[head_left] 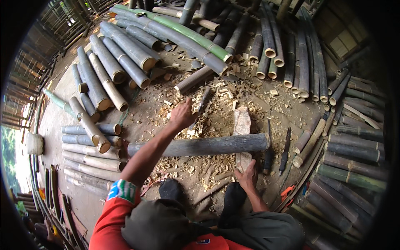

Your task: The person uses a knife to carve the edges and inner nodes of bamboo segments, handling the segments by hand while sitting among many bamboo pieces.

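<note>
My left hand (182, 113) reaches out past the bamboo with its fingers curled. They meet the side of a dark-handled knife (203, 101), whose handle points away from me; the exact hold is partly hidden. A dark grey bamboo length (200, 145) lies crosswise in front of me, its cut end to the right. Beneath its right part runs a pale, rough block (242, 121), stone or wood, I cannot tell which. My right hand (248, 174) closes round the block's near end. My left forearm passes over the bamboo's left part.
Pale shavings (223, 93) cover the ground. Two dark long-handled tools, a curved one (268, 154) and a straight one (285, 151), lie right of the block. Bamboo lengths are stacked at the left (93, 156), far left (125, 54) and right (354, 166). An orange object (287, 193) lies near my right knee.
</note>
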Available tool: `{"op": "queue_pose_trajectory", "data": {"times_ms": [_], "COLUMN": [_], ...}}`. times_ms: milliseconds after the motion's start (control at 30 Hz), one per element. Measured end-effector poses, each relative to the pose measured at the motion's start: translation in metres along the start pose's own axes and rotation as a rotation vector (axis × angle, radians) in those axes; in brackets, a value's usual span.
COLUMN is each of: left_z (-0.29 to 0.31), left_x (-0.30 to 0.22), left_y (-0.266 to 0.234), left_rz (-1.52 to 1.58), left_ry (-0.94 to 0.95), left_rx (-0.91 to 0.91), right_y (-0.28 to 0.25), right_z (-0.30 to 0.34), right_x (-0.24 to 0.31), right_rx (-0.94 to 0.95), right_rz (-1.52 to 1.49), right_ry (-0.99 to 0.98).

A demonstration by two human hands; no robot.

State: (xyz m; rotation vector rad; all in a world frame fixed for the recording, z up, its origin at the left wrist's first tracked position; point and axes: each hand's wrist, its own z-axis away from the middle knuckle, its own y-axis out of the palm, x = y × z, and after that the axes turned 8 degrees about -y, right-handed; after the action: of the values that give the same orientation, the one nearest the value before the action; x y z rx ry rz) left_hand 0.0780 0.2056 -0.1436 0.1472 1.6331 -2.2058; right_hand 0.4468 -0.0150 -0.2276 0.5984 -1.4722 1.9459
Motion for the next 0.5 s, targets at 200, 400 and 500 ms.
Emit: {"op": "queue_pose_trajectory", "data": {"times_ms": [200, 400, 500], "left_z": [-0.050, -0.041, 0.055], "left_x": [-0.056, -0.150, -0.169], "left_y": [0.052, 0.036, 0.017], "left_rz": [0.095, 0.347, -0.064], "left_ry": [0.059, 0.556, 0.534], "left_rx": [-0.085, -0.105, 0.337], "right_y": [-0.010, -0.016, -0.021], "right_z": [0.004, 0.009, 0.012], "right_x": [0.008, 0.028, 0.020], "right_rx": [-0.101, -0.208, -0.234], "right_rz": [0.179, 0.371, 0.381], "right_ry": [-0.104, -0.218, -0.222]}}
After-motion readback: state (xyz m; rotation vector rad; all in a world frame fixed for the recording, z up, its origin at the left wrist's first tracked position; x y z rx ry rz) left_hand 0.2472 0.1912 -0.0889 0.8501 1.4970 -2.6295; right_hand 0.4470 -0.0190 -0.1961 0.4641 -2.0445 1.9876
